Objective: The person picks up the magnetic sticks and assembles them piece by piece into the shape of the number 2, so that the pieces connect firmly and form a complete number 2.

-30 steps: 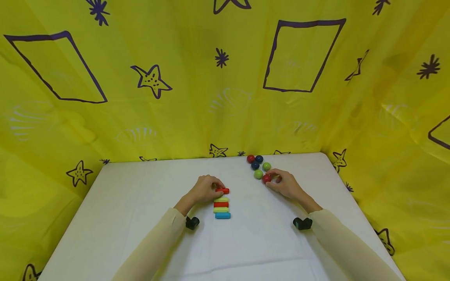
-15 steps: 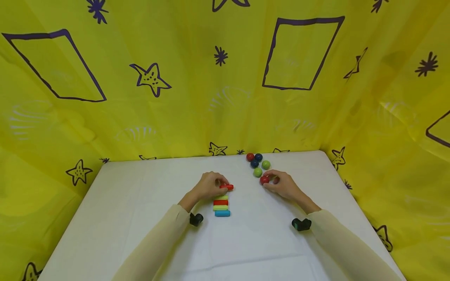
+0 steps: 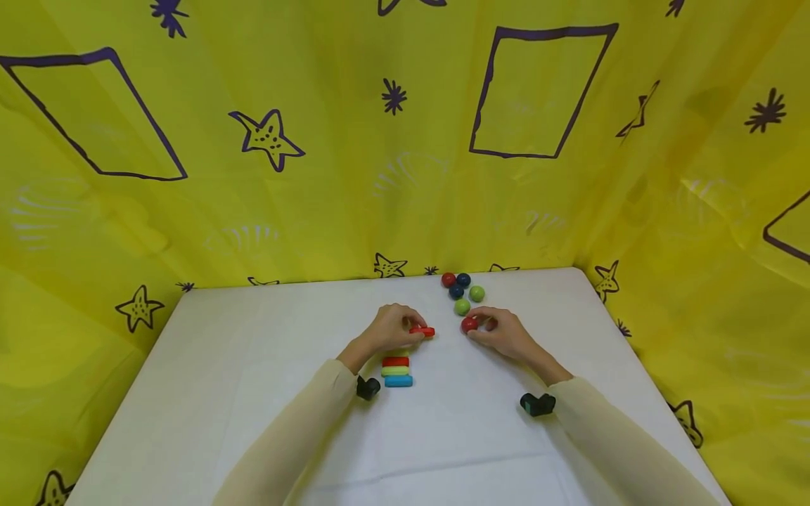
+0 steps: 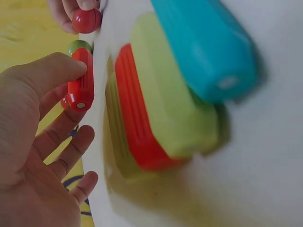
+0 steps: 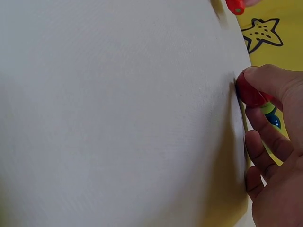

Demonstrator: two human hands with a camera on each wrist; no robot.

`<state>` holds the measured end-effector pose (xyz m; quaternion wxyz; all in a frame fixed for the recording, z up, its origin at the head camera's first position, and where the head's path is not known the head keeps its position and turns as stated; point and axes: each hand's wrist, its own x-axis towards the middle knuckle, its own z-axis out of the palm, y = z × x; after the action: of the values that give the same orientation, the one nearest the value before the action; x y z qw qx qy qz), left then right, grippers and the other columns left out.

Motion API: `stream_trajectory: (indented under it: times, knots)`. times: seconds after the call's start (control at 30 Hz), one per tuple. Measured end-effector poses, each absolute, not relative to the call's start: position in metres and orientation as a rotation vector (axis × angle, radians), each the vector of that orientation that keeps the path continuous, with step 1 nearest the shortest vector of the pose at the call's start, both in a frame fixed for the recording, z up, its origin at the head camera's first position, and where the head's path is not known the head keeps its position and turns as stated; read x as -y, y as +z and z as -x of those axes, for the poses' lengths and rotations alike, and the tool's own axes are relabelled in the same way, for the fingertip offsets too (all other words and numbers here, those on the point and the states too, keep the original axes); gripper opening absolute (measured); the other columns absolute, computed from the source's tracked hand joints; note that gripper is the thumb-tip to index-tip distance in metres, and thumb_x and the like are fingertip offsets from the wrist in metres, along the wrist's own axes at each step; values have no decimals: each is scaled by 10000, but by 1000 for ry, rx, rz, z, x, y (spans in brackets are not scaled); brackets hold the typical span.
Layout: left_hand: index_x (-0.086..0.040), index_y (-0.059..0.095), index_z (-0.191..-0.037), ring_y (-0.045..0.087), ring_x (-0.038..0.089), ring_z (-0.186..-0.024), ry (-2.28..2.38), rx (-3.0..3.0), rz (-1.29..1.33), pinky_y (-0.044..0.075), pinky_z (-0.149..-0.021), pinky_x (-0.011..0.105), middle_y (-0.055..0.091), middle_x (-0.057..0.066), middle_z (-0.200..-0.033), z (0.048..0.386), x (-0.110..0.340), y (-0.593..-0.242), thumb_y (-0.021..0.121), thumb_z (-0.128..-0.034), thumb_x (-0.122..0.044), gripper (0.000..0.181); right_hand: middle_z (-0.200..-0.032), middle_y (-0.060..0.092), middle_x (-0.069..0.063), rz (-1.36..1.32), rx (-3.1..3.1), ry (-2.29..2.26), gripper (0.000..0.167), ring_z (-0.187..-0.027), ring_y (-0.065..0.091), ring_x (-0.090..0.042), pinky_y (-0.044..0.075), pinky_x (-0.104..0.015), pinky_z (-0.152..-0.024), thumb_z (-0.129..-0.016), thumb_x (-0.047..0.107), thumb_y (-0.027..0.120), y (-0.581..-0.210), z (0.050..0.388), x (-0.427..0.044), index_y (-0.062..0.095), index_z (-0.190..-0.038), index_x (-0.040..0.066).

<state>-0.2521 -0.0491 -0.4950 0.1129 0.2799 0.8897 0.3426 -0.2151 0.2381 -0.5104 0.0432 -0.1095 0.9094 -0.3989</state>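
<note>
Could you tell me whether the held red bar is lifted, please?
Lifted, apparently: in the right wrist view, a gap separates the red bar from a shadow on the table.

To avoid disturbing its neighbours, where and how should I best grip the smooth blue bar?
Probably pinch the blue bar by its short ends from above; they stand free, while its far long side lies close beside a yellow-green bar.

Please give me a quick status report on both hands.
Left hand pinches red rod. Right hand pinches red ball. Nothing visible between rod and ball.
</note>
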Motion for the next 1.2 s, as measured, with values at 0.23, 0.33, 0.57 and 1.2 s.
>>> stream_trajectory:
  times: [0.23, 0.33, 0.57, 1.2]
  knots:
    - [-149, 793, -1061, 545, 165, -899, 1041, -2587, -784, 452, -793, 301, 696, -62, -932, 253, 33, -493, 804, -903, -219, 173, -1034, 674, -32, 364, -2769, -1225, 352, -912, 530, -239, 460, -360, -788, -907, 192, 800, -512, 215, -235, 716, -1243, 131]
    - [-159, 793, -1064, 541, 163, -905, 1051, -2581, -753, 449, -802, 302, 687, -70, -939, 252, 25, -492, 801, -907, -228, 171, -1025, 677, -24, 368, -2777, -1223, 347, -907, 530, -235, 457, -358, -784, -905, 197, 805, -512, 215, -235, 721, -1236, 137]
    - [-148, 789, -1051, 538, 163, -893, 1040, -2598, -754, 438, -811, 301, 693, -35, -942, 252, 11, -491, 796, -914, -232, 160, -1020, 681, -24, 391, -2786, -1218, 355, -897, 534, -234, 466, -354, -776, -901, 192, 807, -511, 214, -235, 722, -1241, 136]
    - [-152, 789, -1055, 527, 155, -861, 1031, -2610, -768, 402, -789, 302, 643, -50, -861, 254, -6, -500, 796, -911, -246, 172, -1021, 685, -17, 383, -2778, -1238, 380, -884, 547, -221, 468, -336, -763, -895, 190, 814, -512, 211, -238, 716, -1256, 124]
